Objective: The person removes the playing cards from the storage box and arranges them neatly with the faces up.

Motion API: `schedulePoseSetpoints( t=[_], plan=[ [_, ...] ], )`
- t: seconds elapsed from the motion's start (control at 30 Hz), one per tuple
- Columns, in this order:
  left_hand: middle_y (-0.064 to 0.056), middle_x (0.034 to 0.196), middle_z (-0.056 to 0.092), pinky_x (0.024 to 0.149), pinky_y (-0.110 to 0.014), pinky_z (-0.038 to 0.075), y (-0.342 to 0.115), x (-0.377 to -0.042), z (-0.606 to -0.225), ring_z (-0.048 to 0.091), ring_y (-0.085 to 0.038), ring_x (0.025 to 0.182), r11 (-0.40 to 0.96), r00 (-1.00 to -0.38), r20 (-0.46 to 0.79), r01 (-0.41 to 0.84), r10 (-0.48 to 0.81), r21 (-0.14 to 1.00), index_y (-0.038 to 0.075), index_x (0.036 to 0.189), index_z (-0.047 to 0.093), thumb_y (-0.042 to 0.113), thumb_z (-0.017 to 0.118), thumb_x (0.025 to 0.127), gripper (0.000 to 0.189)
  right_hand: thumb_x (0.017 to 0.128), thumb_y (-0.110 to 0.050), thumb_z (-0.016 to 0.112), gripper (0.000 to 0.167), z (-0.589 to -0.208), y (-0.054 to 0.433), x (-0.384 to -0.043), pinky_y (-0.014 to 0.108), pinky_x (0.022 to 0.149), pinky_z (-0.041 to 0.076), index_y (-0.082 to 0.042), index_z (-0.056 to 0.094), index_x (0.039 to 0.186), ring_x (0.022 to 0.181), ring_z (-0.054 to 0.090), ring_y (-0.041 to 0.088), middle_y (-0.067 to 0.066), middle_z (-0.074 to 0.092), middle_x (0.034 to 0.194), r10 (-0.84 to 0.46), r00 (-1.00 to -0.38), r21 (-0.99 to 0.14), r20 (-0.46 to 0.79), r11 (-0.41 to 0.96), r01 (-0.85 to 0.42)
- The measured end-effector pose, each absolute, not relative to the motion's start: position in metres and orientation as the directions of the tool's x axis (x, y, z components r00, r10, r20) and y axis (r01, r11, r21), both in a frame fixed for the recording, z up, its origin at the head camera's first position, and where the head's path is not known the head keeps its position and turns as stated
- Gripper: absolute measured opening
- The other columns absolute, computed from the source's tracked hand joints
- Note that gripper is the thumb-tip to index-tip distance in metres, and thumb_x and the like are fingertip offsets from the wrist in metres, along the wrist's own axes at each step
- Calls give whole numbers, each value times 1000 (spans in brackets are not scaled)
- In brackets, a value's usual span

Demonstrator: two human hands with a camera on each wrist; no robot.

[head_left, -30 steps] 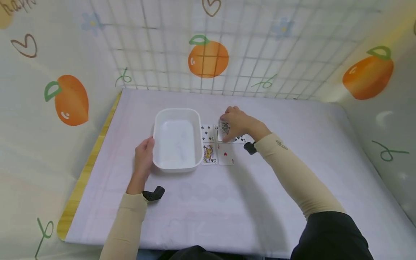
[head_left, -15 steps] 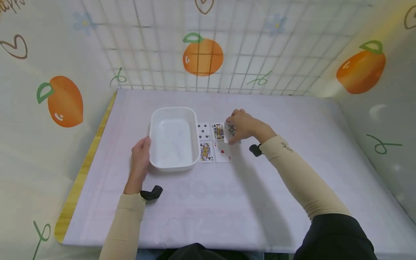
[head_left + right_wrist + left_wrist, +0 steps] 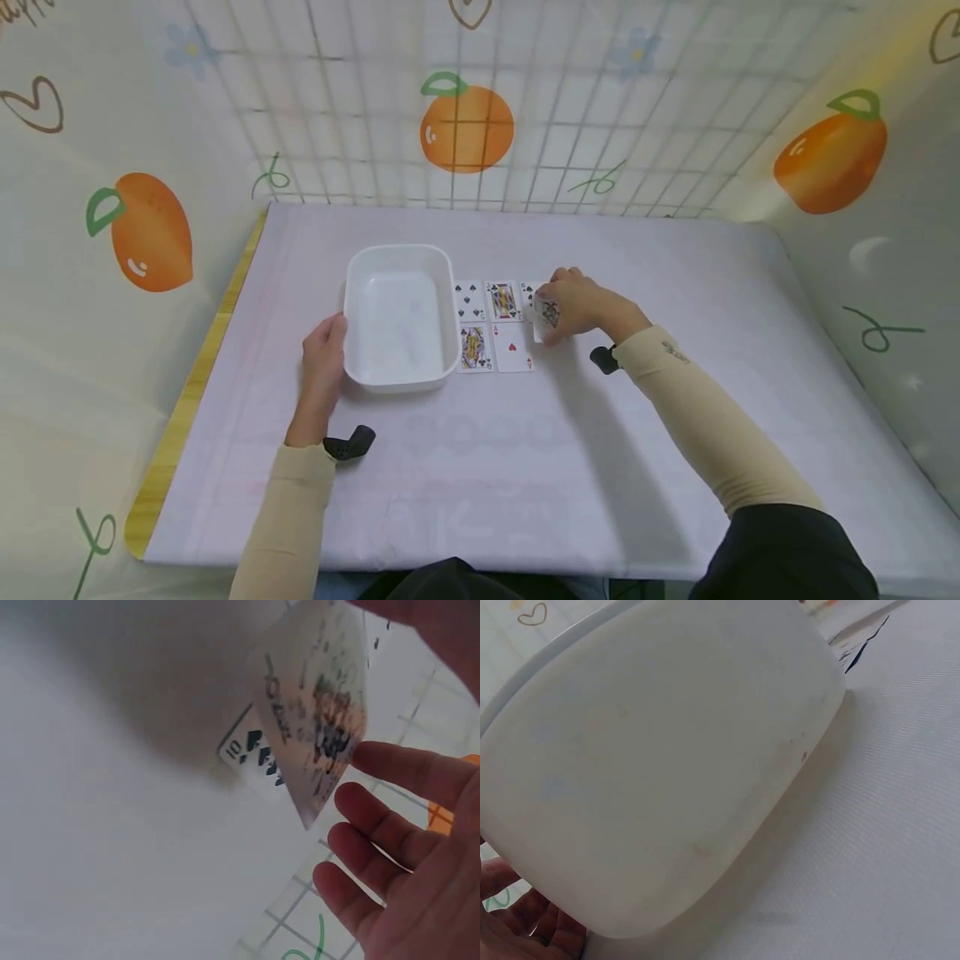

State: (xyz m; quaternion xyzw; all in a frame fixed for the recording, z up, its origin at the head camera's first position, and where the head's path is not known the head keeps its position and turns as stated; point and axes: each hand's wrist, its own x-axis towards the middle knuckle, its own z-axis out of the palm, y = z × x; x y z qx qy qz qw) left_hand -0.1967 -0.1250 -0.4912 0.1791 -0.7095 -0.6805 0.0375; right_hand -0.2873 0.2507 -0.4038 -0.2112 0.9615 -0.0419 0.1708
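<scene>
My left hand (image 3: pixel 324 358) holds the side of a white plastic tub (image 3: pixel 450 383), thumb at its rim; in the left wrist view the fingers (image 3: pixel 532 911) lie at its corner. My right hand (image 3: pixel 577 304) pinches a playing card (image 3: pixel 307 705) printed with a dark figure, tilted above the table. Behind it shows a ten (image 3: pixel 251 746) of a black suit, partly hidden by the held card and hand. Beside the tub, face up, lie a black-spotted card (image 3: pixel 470 301), a king (image 3: pixel 503 301), a queen (image 3: pixel 475 348) and an ace of hearts (image 3: pixel 513 347).
A white cloth (image 3: pixel 450 483) covers the table, its wooden edge (image 3: pixel 180 417) bare at the left. Behind stands a wire grid (image 3: pixel 555 158) under a curtain printed with oranges (image 3: pixel 468 129). Each wrist wears a black camera (image 3: pixel 350 443).
My right hand has carried the pinched card to the right and slightly nearer me, uncovering the king and part of the ten. My left hand stays at the tub; the head view has shifted slightly.
</scene>
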Motion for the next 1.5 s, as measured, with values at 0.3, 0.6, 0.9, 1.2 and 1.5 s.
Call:
schedulePoseSetpoints(
  t=[0.3, 0.6, 0.9, 1.2, 1.5],
  plan=[
    [-10, 138, 57, 107, -42, 42, -124, -196, -493, 53, -25, 123, 22, -935, -183, -199, -304, 980, 9, 142, 53, 42, 47, 103, 51, 65, -37, 91, 85, -419, 255, -283, 49, 94, 45, -1, 58, 135, 112, 43, 33, 19, 51, 126, -460, -830, -186, -316, 888, -422],
    [-10, 141, 54, 108, -41, 40, -127, -199, -492, 51, -25, 127, -8, -933, -185, -192, -308, 981, 7, 142, 53, 38, 48, 104, 50, 65, -39, 91, 88, -425, 255, -276, 49, 96, 45, -3, 56, 137, 113, 43, 31, 17, 50, 127, -459, -824, -156, -331, 888, -432],
    [-10, 140, 55, 108, -41, 41, -126, -198, -492, 51, -25, 126, -12, -932, -190, -196, -307, 981, 7, 142, 53, 39, 48, 103, 50, 65, -37, 92, 89, -425, 255, -269, 49, 99, 43, -3, 55, 139, 116, 42, 32, 18, 50, 129, -459, -824, -159, -333, 889, -430],
    [-11, 140, 55, 108, -40, 40, -126, -198, -493, 51, -25, 127, -6, -935, -185, -192, -303, 981, 6, 141, 53, 38, 47, 104, 49, 65, -38, 92, 89, -428, 256, -264, 50, 99, 44, -4, 56, 138, 117, 42, 32, 17, 49, 131, -451, -826, -150, -340, 892, -426],
    [-10, 138, 56, 107, -40, 41, -125, -197, -489, 52, -24, 125, 0, -936, -197, -206, -291, 979, 7, 141, 53, 39, 47, 104, 50, 63, -39, 92, 88, -433, 257, -263, 49, 95, 45, -3, 58, 136, 111, 43, 31, 16, 51, 125, -475, -818, -143, -324, 879, -454]
  ],
)
